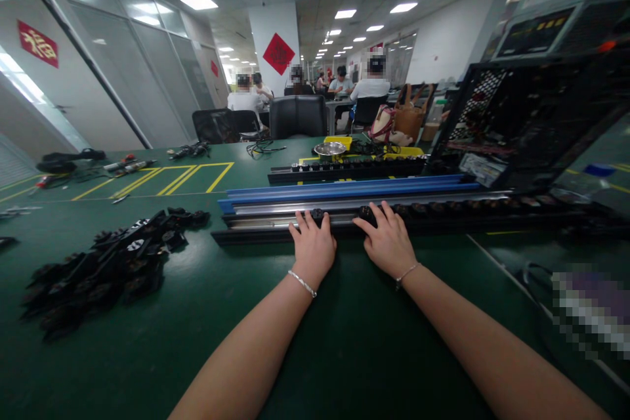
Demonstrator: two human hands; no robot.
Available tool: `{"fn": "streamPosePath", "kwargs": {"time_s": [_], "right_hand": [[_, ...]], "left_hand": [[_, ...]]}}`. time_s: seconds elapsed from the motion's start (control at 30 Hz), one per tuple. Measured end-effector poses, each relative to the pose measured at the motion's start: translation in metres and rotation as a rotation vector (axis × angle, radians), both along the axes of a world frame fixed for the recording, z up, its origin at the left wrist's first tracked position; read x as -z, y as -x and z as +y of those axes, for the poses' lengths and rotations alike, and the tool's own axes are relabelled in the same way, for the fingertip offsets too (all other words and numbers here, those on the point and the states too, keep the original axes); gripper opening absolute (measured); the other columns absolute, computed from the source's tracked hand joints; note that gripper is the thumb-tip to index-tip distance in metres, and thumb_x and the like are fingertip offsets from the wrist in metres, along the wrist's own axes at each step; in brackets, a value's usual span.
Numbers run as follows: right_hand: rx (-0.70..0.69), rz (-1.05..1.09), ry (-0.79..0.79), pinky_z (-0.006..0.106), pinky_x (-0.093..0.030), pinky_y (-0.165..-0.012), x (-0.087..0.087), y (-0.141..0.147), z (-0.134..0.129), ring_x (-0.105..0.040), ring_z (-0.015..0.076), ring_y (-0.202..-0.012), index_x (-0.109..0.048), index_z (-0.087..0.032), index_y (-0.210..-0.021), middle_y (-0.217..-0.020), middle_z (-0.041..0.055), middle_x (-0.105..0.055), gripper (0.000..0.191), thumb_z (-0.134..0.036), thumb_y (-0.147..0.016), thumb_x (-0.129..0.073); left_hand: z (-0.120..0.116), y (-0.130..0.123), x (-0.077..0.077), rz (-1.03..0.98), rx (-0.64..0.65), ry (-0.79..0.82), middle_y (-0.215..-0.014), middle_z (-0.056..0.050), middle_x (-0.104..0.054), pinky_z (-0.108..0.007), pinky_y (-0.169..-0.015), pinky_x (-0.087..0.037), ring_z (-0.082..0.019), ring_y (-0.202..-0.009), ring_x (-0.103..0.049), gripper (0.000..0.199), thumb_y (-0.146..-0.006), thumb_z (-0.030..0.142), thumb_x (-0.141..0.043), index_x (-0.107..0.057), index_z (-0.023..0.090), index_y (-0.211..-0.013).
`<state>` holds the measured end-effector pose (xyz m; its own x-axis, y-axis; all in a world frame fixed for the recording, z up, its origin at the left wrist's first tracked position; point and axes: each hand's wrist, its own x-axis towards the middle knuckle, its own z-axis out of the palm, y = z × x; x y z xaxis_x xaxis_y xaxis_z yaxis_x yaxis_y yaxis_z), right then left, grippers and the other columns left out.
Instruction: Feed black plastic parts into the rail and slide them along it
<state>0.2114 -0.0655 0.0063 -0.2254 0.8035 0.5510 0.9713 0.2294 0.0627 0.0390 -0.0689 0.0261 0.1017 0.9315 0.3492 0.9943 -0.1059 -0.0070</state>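
Observation:
My left hand [314,246] rests at a long metal-lined track [260,222], a small black part [317,214] between thumb and forefinger. To its right, my right hand [392,243] has its thumb and forefinger around another small black part [367,213] on the same track. The other fingers of both hands stretch forward over the track. A row of similar black pieces [443,208] continues along it to the right. Just behind lies a blue rail [344,187]. What the fingertips touch underneath is hidden.
A heap of black parts [123,256] lies left on the green table [236,335]. An open black computer case [512,118] stands at right. Behind the rails are another loaded black rail [344,170] and a metal dish [329,148]. Several people sit farther back.

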Motion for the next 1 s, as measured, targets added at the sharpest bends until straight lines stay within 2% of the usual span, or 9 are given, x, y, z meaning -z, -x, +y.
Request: {"fn": "streamPosePath", "kwargs": {"time_s": [0.43, 0.73, 1.0], "right_hand": [[0.012, -0.022, -0.002, 0.050, -0.029, -0.101, -0.0010, 0.0002, -0.0009, -0.023, 0.0325, -0.134, -0.059, -0.033, -0.119, -0.143, 0.0063, -0.039, 0.046, -0.017, -0.076, -0.054], [0.004, -0.018, 0.001, 0.049, -0.030, -0.100, -0.0017, -0.0002, -0.0011, -0.024, 0.0322, -0.134, -0.059, -0.033, -0.119, -0.143, 0.0065, -0.039, 0.046, -0.017, -0.076, -0.053], [0.000, -0.019, -0.003, 0.049, -0.029, -0.100, -0.0015, -0.0005, -0.0010, -0.023, 0.0321, -0.134, -0.059, -0.033, -0.119, -0.143, 0.0061, -0.038, 0.046, -0.017, -0.076, -0.053]], "left_hand": [[-0.0008, 0.0046, -0.0067, 0.002, -0.038, 0.067, -0.142, -0.019, -0.038, -0.059, -0.100, -0.025, -0.040, -0.133, -0.025, 0.054, -0.086, 0.038, -0.041, -0.038, 0.026, -0.138], [-0.0002, 0.0059, -0.0074, 0.011, -0.055, 0.048, -0.140, -0.019, -0.042, -0.063, -0.100, -0.023, -0.041, -0.132, -0.027, 0.053, -0.085, 0.040, -0.042, -0.041, 0.026, -0.137], [0.0009, 0.0070, -0.0038, 0.024, -0.101, 0.053, -0.141, -0.020, -0.041, -0.066, -0.101, -0.018, -0.041, -0.134, -0.024, 0.060, -0.085, 0.053, -0.038, -0.038, 0.025, -0.138]]}}
